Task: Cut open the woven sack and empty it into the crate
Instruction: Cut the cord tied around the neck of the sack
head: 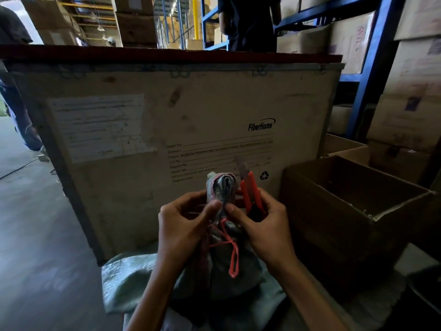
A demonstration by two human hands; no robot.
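A: Sack (191, 278)?
B: Pale green, woven, low in the middle, right in front of the crate (167, 130). Neck (220, 187) bunched and held upright, tied shut with red string (230, 247); a loop of it hanging down the front.

A: Left hand (183, 223)?
B: Wrapped round the neck from the left, fingers curled, thumb pressed onto the gathered cloth.

A: Right hand (260, 225)?
B: Doing two things. Thumb tip pinching the neck, nearly touching the left thumb. Other fingers folded round an orange knife (250, 194), blade out and pointing up, just right of the sack's top, not touching the string.

A: Crate open?
B: Cannot tell; a dark red board lying across the top. Printed label and pasted sheet on the near side.

A: Elsewhere?
B: Open cardboard box (353, 199) to the right, close by. Blue racking (372, 68) with cartons behind. Two people standing, one at far left, one beyond the crate.
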